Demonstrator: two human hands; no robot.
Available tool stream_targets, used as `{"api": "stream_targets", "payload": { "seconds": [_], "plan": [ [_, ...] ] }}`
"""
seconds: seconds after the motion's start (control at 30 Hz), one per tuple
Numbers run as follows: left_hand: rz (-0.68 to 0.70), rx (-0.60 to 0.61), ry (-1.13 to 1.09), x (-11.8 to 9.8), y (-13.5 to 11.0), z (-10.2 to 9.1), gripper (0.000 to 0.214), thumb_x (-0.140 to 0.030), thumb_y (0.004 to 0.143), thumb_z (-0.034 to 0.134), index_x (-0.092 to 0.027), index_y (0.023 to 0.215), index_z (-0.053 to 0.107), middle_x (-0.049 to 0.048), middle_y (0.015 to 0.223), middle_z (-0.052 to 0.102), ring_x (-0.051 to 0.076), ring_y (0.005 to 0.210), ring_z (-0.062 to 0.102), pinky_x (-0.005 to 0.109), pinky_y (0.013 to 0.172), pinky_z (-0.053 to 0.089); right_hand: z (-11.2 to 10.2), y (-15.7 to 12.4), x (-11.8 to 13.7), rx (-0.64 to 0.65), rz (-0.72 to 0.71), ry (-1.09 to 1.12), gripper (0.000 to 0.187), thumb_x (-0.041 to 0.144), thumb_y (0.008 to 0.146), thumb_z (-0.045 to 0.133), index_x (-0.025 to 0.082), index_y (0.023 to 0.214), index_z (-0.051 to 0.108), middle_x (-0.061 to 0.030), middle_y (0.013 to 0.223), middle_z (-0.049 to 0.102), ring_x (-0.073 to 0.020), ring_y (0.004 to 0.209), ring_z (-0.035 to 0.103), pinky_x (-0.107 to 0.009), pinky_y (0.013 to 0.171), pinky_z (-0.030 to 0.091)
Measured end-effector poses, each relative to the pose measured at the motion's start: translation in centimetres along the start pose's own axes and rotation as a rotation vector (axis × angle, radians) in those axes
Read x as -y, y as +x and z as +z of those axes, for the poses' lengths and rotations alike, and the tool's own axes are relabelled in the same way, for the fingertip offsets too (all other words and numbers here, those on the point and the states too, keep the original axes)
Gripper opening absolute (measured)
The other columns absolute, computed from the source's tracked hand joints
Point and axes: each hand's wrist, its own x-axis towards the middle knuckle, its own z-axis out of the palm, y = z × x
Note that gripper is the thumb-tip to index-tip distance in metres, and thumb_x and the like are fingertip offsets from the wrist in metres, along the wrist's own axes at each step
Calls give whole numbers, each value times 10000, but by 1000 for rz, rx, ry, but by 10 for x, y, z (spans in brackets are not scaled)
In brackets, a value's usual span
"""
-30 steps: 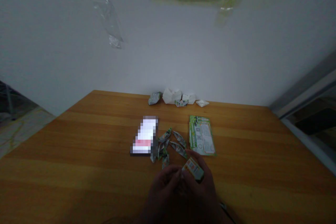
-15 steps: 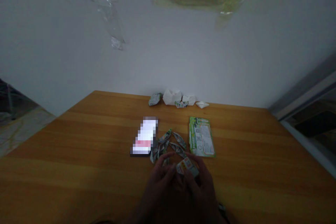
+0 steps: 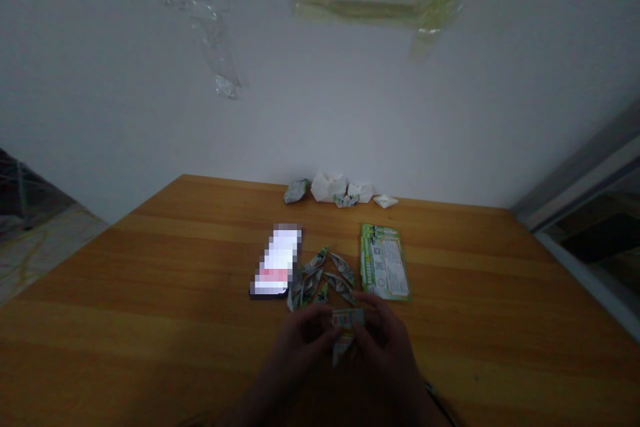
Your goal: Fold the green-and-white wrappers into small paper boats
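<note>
A pale, plain wall [image 3: 320, 107] stands behind a broad worktop [image 3: 480, 307] of orange-brown, striped wood. Clear plastic film edged with yellowish tape [image 3: 360, 8] clings to the wall's upper part. Over the worktop's near side, the left hand [image 3: 307, 337] and right hand [image 3: 387, 337] face each other, fingers bent inward. Beyond the right hand lies a rectangular sheaf of green-and-white printed paper [image 3: 385, 263]; to the left is a dark-edged, slab-shaped phone [image 3: 277, 260], its bright screen blurred out. Along the wall sit a bulky white folded paper form [image 3: 328, 187], a crumpled grey-green printed paper lump [image 3: 296, 191] and a flat white folded paper diamond [image 3: 385, 201]. Between phone and sheaf lie several narrow, pointed, green-and-grey folded paper strips [image 3: 343, 287], some overlapping. A small green-and-white printed folded paper piece [image 3: 347, 318] is pinched between both hands, a pointed part showing below.
</note>
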Motion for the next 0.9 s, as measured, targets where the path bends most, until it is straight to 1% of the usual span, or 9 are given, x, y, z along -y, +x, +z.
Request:
{"api": "stream_targets", "payload": {
  "seconds": [0.07, 0.17, 0.23, 0.37, 0.47, 0.57, 0.63, 0.73, 0.9],
  "plan": [
    [-5, -15, -29, 1, 0, 0, 377, -437, 568, 836, -145, 776, 716, 4, 649, 665, 164, 629, 597, 249, 609, 471, -4, 3, -3, 52, 99, 47, 470, 431, 765, 718, 168, 1130, 583, -9, 650, 704, -144, 498, 646, -236, 493, 520],
    [-20, 47, -44, -6, 0, -1, 363, -437, 588, 829, -126, 733, 709, 11, 629, 655, 149, 616, 581, 237, 596, 446, -10, 7, -5, 117, 200, 116, 415, 470, 684, 775, 137, 915, 686, -5, 566, 680, -125, 430, 625, -213, 446, 505],
    [-40, 84, -84, -10, 0, -2, 360, -437, 596, 827, -126, 730, 704, 4, 611, 644, 130, 590, 563, 219, 569, 422, -11, 8, -6, 106, 207, 117, 376, 469, 671, 784, 132, 825, 721, -6, 533, 673, -113, 400, 606, -197, 416, 485],
    [-135, 152, -210, -11, 0, -4, 347, -427, 620, 818, -144, 768, 683, -24, 589, 618, 90, 514, 520, 183, 500, 372, -12, 6, -5, 88, 187, 88, 332, 450, 659, 795, 159, 817, 771, -20, 541, 698, -129, 418, 618, -205, 414, 482],
    [-174, 189, -233, -7, 0, -7, 346, -403, 608, 828, -154, 803, 690, -2, 658, 666, 114, 564, 576, 191, 522, 405, -14, 3, -2, 106, 116, -17, 244, 400, 696, 775, 183, 806, 795, -37, 581, 722, -139, 443, 629, -215, 434, 486],
    [-256, 185, -233, -7, 0, -9, 459, -429, 582, 823, -181, 953, 718, 48, 855, 732, 194, 756, 659, 256, 648, 484, -19, 2, 3, 141, -80, -180, 138, 314, 736, 745, 206, 797, 805, -44, 604, 733, -153, 495, 646, -222, 473, 486],
    [-328, 209, -227, -9, -1, -10, 492, -530, 640, 741, -172, 977, 735, 71, 899, 739, 226, 808, 671, 292, 689, 499, -23, 3, 6, 181, -220, -294, 105, 254, 762, 713, 219, 800, 805, -45, 625, 738, -159, 535, 657, -228, 513, 487],
    [-343, 283, -109, -10, 0, -9, 550, -640, 719, 603, -126, 833, 760, 68, 749, 721, 191, 673, 642, 258, 604, 469, -25, 2, 9, 264, -308, -436, 141, 207, 797, 667, 232, 842, 799, -49, 669, 746, -160, 572, 670, -227, 545, 488],
    [-180, 339, 74, -3, 1, -8, 483, -581, 661, 704, -99, 658, 716, -3, 564, 597, 113, 535, 485, 198, 516, 360, -21, -1, 10, 331, -315, -473, 175, 192, 831, 618, 228, 860, 787, -66, 782, 769, -178, 690, 715, -231, 620, 522]
  ]
}}
